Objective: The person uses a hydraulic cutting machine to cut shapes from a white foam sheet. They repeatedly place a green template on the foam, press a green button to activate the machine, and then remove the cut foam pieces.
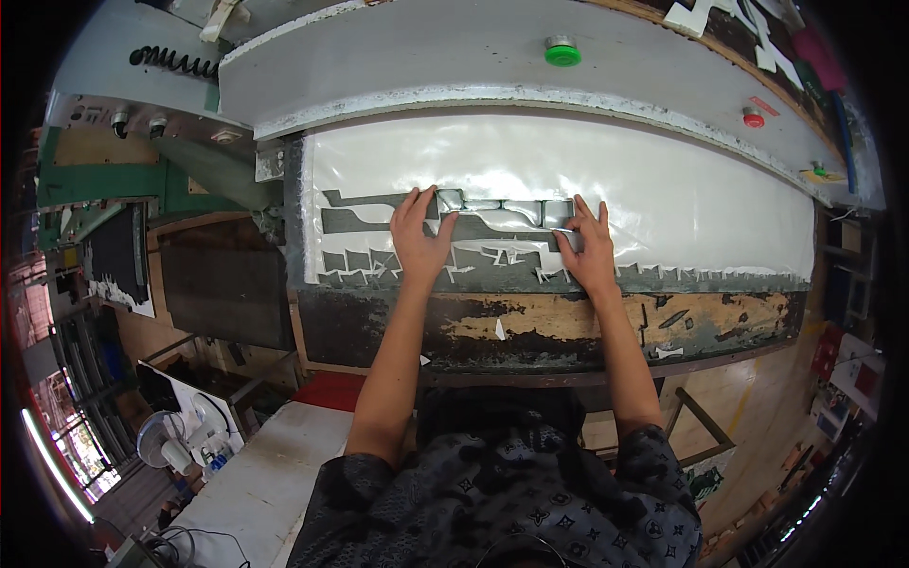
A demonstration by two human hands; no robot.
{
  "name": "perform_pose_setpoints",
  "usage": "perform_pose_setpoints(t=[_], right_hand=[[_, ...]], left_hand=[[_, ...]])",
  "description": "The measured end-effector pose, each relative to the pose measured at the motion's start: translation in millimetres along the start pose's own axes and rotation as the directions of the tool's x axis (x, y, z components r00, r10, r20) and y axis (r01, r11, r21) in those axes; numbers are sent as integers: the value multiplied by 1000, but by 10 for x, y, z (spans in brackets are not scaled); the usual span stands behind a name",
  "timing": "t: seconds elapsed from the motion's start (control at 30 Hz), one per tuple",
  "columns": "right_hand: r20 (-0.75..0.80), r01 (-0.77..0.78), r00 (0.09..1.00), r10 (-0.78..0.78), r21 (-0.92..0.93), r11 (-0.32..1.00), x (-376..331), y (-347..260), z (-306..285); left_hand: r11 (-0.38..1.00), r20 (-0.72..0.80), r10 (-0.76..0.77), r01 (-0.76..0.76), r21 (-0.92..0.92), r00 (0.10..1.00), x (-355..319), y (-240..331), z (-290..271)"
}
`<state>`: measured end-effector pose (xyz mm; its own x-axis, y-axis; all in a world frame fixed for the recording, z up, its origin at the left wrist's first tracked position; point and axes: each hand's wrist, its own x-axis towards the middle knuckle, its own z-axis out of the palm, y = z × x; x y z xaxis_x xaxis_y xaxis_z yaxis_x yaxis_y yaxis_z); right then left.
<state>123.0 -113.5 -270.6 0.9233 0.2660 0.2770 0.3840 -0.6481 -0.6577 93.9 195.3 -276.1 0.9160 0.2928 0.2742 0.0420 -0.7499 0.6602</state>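
Observation:
A metal cutting die (543,214), a thin-walled outline frame, lies on a glossy white sheet (701,204). My left hand (421,237) grips the die's left end between thumb and fingers. At the opposite end, my right hand (589,248) holds it the same way. Dark gaps (355,221) show left of and below the die, where pieces of the sheet are gone. Jagged white offcuts (511,252) lie along the sheet's near edge, on the dark cutting board (454,281).
A grey machine beam (407,66) crosses behind the sheet, carrying a green button (562,52) and a red button (753,117). The worn wooden front ledge (559,322) holds small white scraps. A white table (265,464) and a fan (166,440) stand at the lower left.

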Motion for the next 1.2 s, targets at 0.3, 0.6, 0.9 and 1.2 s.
perform_pose_setpoints(t=[0.3, 0.6, 0.9, 1.2], right_hand=[[14, 0, 1000, 0, -5, 1000, -31, -17, -4], [-164, 1, 986, 21, 132, 991, -201, -445, -309], [-89, 151, 987, -136, 202, 968, 114, -1670, -681], [-43, 14, 999, -13, 46, 999, -538, -1287, -755]], left_hand=[[999, 24, 33, -33, 6, 999, -12, 7, -69], [963, 281, 27, 51, -266, 959, -926, 588, -840], [970, 497, 242, -209, -122, 833, -2012, 557, -1321], [971, 541, 237, -205, -121, 807, -1931, 576, -1375]])
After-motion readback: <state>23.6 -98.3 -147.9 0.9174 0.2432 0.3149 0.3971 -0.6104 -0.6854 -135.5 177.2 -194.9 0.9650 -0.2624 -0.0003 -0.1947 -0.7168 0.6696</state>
